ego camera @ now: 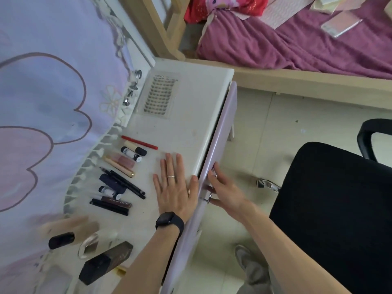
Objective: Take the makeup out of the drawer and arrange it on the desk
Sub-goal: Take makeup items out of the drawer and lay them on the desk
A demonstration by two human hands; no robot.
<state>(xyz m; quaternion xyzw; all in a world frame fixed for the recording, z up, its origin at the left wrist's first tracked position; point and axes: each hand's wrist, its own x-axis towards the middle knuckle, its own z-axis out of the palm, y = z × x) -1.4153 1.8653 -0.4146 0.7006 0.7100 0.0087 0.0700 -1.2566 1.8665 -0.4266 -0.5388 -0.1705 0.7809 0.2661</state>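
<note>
I am resting my left hand (174, 185) flat on the surface (191, 107), with my right hand (224, 187) pressing open-fingered against the drawer (227, 115), while the makeup (125, 183), light slippery tubes I judge best pinched mid-barrel, is lying just left of that flat hand.

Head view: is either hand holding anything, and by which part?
Nothing is held. The left hand lies flat on the desk; the right hand presses straight fingers against the drawer front, near its handle.

- The single head camera is looking steeply down, close over the desk (191, 102).
- It is facing the far bed (307, 45), with the chair (328, 198) at near right.
</note>
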